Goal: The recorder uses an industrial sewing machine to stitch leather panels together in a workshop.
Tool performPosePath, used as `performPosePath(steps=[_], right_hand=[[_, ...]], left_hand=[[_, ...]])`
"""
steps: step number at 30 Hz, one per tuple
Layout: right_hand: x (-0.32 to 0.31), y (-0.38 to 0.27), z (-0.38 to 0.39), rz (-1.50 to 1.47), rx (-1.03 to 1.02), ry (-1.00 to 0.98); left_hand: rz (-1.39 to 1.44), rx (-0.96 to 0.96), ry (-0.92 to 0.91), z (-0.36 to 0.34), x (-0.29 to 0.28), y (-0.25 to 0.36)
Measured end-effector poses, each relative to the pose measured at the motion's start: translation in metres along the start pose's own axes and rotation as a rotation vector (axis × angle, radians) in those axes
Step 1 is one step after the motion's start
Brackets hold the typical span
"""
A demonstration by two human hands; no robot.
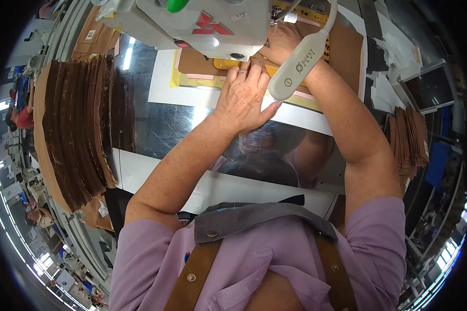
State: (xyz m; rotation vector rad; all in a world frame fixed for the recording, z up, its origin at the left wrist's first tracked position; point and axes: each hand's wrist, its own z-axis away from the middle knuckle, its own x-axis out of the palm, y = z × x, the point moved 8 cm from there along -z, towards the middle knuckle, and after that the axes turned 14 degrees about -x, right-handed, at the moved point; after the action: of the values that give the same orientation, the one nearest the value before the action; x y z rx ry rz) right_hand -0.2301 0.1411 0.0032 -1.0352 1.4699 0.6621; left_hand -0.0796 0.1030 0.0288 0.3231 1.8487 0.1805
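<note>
My left hand (245, 94) lies with its fingers stretched forward on a yellow strip (224, 64) of a flat sewing template, just below the white sewing machine head (218, 31). A ring circles one finger. Beyond it, my right hand (284, 43) rests close to the needle area of the machine; its fingertips are partly hidden, so what they hold does not show. Brown fabric or leather (192, 58) lies in the template, over a white sheet (163, 90). A pale lamp head (299, 65) hangs above my right wrist and covers part of it.
A tall stack of brown pieces (78, 129) stands left of the shiny metal table plate (166, 124). More brown pieces (407, 140) are piled on the right, below a dark-screened panel (428, 87). White scraps (386, 96) lie beside it. Other people work at far left.
</note>
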Motion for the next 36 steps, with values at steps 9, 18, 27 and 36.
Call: performPosePath(steps=[9,18,27,36], right_hand=[[-0.002,-0.002,-0.001,0.010,0.010,-0.007],[-0.002,-0.012,0.013,0.044,0.022,-0.082],[-0.016,-0.039,0.029,-0.039,-0.116,0.137],[-0.016,-0.054,0.045,-0.127,-0.072,0.147]], left_hand=[[0.033,-0.036,-0.108,0.000,0.007,-0.002],[0.005,-0.027,-0.144,0.022,-0.001,0.006],[-0.030,-0.049,-0.164,0.048,-0.012,0.014],[-0.044,-0.056,-0.174,0.073,-0.018,0.020]])
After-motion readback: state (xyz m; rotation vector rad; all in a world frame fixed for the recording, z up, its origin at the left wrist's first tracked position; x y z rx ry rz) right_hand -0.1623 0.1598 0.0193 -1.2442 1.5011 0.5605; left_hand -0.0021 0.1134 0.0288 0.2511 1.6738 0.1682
